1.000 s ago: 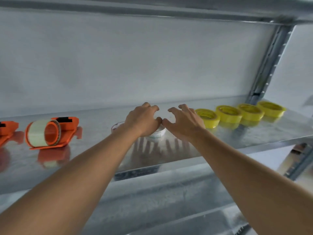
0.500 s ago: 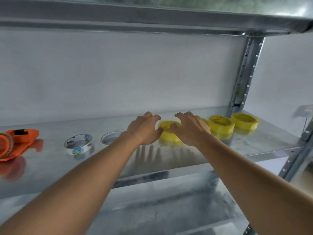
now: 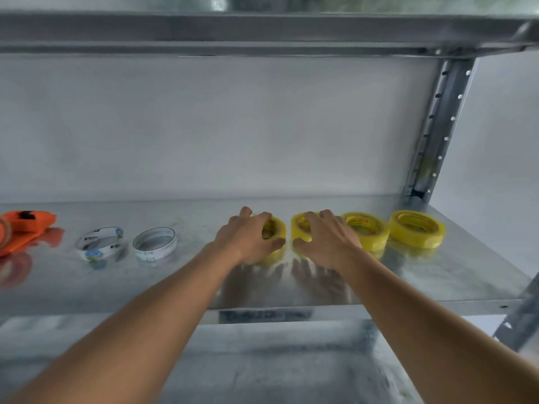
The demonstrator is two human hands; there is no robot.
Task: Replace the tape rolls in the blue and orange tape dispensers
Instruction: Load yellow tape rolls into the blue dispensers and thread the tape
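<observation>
Several yellow tape rolls lie flat in a row on the metal shelf (image 3: 455, 275). My left hand (image 3: 248, 237) lies over the leftmost yellow roll (image 3: 277, 228), fingers curled around it. My right hand (image 3: 323, 237) covers the second yellow roll (image 3: 300, 225) in the same way. Two more yellow rolls (image 3: 367, 228) (image 3: 417, 228) sit untouched to the right. An orange tape dispenser (image 3: 26, 228) lies at the far left edge, partly cut off. No blue dispenser is in view.
Two nearly empty white tape cores (image 3: 99, 243) (image 3: 154, 242) lie left of my hands. A perforated steel upright (image 3: 434, 135) stands at the back right. Another shelf (image 3: 262, 30) hangs overhead, and a lower shelf (image 3: 262, 368) shows below.
Both hands moved right from the white tape cores to the yellow rolls and closed around one each. The view shifted right, pushing the orange dispenser to the left edge.
</observation>
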